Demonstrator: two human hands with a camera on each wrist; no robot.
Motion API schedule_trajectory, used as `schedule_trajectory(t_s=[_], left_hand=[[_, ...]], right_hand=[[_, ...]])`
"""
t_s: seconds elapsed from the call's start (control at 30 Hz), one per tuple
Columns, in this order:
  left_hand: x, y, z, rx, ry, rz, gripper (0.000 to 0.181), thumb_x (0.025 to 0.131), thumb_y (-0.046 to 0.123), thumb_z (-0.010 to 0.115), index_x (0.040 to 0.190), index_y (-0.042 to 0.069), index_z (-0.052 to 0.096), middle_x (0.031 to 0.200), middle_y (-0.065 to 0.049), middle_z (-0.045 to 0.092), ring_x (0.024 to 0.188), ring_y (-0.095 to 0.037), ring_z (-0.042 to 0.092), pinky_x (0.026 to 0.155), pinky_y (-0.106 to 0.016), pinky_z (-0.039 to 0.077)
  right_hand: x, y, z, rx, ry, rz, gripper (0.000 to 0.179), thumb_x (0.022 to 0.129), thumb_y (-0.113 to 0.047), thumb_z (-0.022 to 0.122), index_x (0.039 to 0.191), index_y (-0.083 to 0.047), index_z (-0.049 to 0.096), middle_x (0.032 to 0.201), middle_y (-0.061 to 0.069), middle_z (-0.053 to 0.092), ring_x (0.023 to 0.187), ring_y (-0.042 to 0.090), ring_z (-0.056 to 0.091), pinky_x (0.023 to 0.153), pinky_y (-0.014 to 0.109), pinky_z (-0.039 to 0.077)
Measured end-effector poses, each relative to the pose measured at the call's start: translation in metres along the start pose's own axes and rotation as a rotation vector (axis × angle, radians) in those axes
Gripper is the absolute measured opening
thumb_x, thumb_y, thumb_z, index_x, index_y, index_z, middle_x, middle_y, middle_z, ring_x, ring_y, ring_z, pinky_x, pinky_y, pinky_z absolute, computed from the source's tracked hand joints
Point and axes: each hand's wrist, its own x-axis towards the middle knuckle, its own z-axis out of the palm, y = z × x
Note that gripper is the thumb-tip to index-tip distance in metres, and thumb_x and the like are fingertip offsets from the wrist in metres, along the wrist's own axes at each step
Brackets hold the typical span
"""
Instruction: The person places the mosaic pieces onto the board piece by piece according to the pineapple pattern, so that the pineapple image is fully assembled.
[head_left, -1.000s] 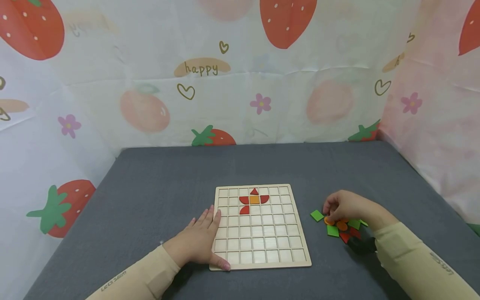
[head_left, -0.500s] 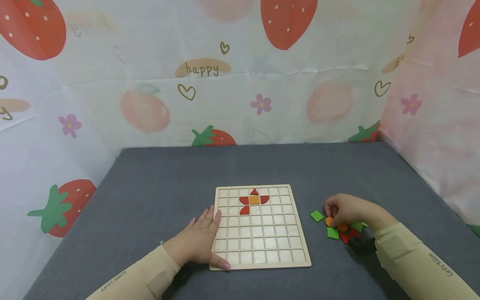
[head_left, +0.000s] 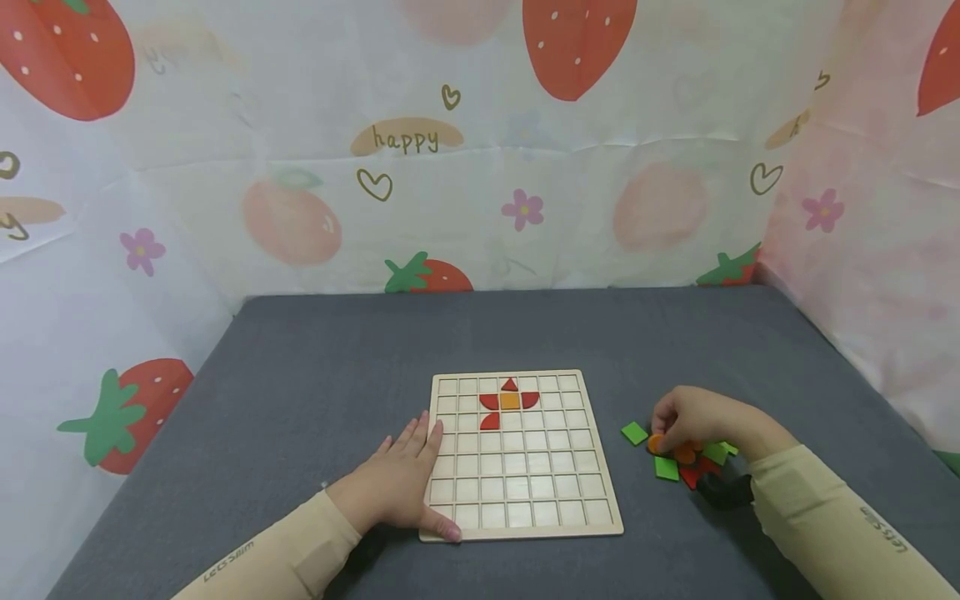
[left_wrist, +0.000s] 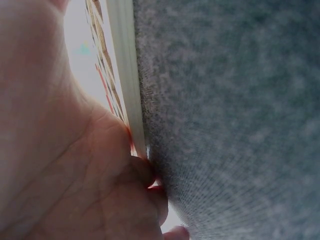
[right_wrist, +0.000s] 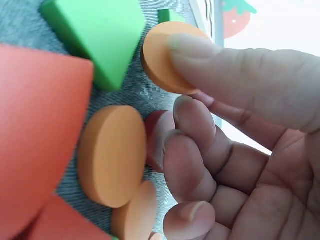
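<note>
A pale wooden grid board (head_left: 528, 487) lies flat on the grey cloth. Near its top sit a red triangle (head_left: 510, 385), an orange square (head_left: 509, 401) and several red quarter-round tiles (head_left: 529, 400). My left hand (head_left: 393, 482) rests along the board's left edge, fingers stretched and thumb on the near corner; the left wrist view shows the board's edge (left_wrist: 127, 75) beside the palm. Right of the board, my right hand (head_left: 701, 418) pinches an orange round tile (right_wrist: 159, 57), its thumb across the face. The index fingertip is mostly hidden behind that tile.
Under and around the right hand lie loose tiles: green squares (head_left: 666, 468), red pieces (head_left: 697, 472) and more orange rounds (right_wrist: 117, 160). One green square (head_left: 634, 432) lies apart, nearer the board. A printed curtain (head_left: 570, 208) hangs behind the table.
My right hand has shifted slightly right over the loose tiles, and the orange round tile at its fingertips has tilted a little. The left hand and the board have stayed put.
</note>
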Motion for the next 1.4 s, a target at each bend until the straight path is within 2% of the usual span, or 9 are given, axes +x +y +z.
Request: schedule_trajectory(t_s=[0.17, 0.33, 0.47, 0.6, 0.77, 0.97, 1.2, 1.4], left_hand=[[0.001, 0.000, 0.000, 0.001, -0.008, -0.004, 0.140, 0.044, 0.087, 0.055, 0.146, 0.003, 0.011, 0.151, -0.021, 0.004, 0.138, -0.034, 0.008, 0.105, -0.054, 0.018], [0.002, 0.000, 0.001, 0.005, -0.011, -0.009, 0.141, 0.043, 0.088, 0.054, 0.146, 0.003, 0.011, 0.151, -0.020, 0.004, 0.139, -0.033, 0.007, 0.105, -0.054, 0.018], [0.002, 0.000, 0.002, 0.008, -0.009, -0.010, 0.141, 0.043, 0.088, 0.054, 0.146, 0.003, 0.011, 0.151, -0.020, 0.004, 0.139, -0.033, 0.007, 0.105, -0.054, 0.018], [0.001, 0.001, 0.000, 0.005, -0.011, -0.009, 0.140, 0.044, 0.087, 0.055, 0.146, 0.003, 0.011, 0.151, -0.021, 0.004, 0.139, -0.033, 0.007, 0.105, -0.055, 0.018], [0.000, 0.002, -0.001, 0.004, -0.015, -0.012, 0.139, 0.045, 0.086, 0.056, 0.146, 0.002, 0.011, 0.151, -0.021, 0.004, 0.139, -0.033, 0.007, 0.105, -0.054, 0.018], [0.000, 0.001, -0.001, 0.007, -0.016, -0.010, 0.140, 0.044, 0.087, 0.055, 0.146, 0.003, 0.010, 0.151, -0.020, 0.004, 0.139, -0.033, 0.007, 0.105, -0.054, 0.018], [0.000, 0.002, -0.002, 0.004, -0.016, -0.004, 0.139, 0.045, 0.087, 0.055, 0.146, 0.003, 0.010, 0.151, -0.020, 0.004, 0.139, -0.033, 0.007, 0.105, -0.054, 0.018], [-0.001, 0.002, -0.003, 0.001, -0.017, -0.004, 0.138, 0.046, 0.086, 0.056, 0.146, 0.002, 0.011, 0.151, -0.021, 0.004, 0.138, -0.034, 0.008, 0.105, -0.054, 0.019]], right_hand=[[0.000, -0.003, -0.005, 0.011, 0.039, -0.018, 0.014, 0.080, -0.017, 0.070, 0.073, -0.005, 0.067, 0.064, 0.003, 0.060, 0.052, 0.015, 0.050, 0.051, 0.032, 0.043], [0.005, -0.008, -0.009, 0.024, 0.075, -0.014, 0.010, 0.083, -0.015, 0.066, 0.079, -0.006, 0.070, 0.063, 0.002, 0.059, 0.051, 0.013, 0.046, 0.050, 0.029, 0.040], [0.010, -0.015, -0.009, 0.039, 0.108, 0.003, 0.010, 0.084, -0.015, 0.065, 0.082, -0.007, 0.069, 0.064, 0.001, 0.058, 0.053, 0.012, 0.044, 0.051, 0.028, 0.039], [0.018, -0.023, -0.006, 0.063, 0.140, -0.007, 0.010, 0.084, -0.016, 0.066, 0.083, -0.006, 0.066, 0.073, 0.005, 0.061, 0.059, 0.016, 0.048, 0.055, 0.032, 0.042], [0.031, -0.036, 0.002, 0.121, 0.166, -0.038, 0.011, 0.085, -0.015, 0.065, 0.082, -0.005, 0.063, 0.074, 0.006, 0.060, 0.064, 0.020, 0.051, 0.061, 0.035, 0.044], [0.053, -0.057, 0.017, 0.166, 0.176, -0.055, 0.011, 0.085, -0.015, 0.065, 0.081, -0.004, 0.064, 0.077, 0.005, 0.063, 0.068, 0.019, 0.055, 0.065, 0.036, 0.047], [0.074, -0.077, 0.036, 0.209, 0.171, -0.073, 0.012, 0.085, -0.014, 0.065, 0.079, -0.004, 0.064, 0.069, 0.006, 0.059, 0.063, 0.019, 0.052, 0.061, 0.033, 0.046], [0.088, -0.088, 0.049, 0.231, 0.173, -0.084, 0.010, 0.084, -0.012, 0.066, 0.077, -0.004, 0.063, 0.070, 0.006, 0.061, 0.058, 0.017, 0.049, 0.056, 0.030, 0.043]])
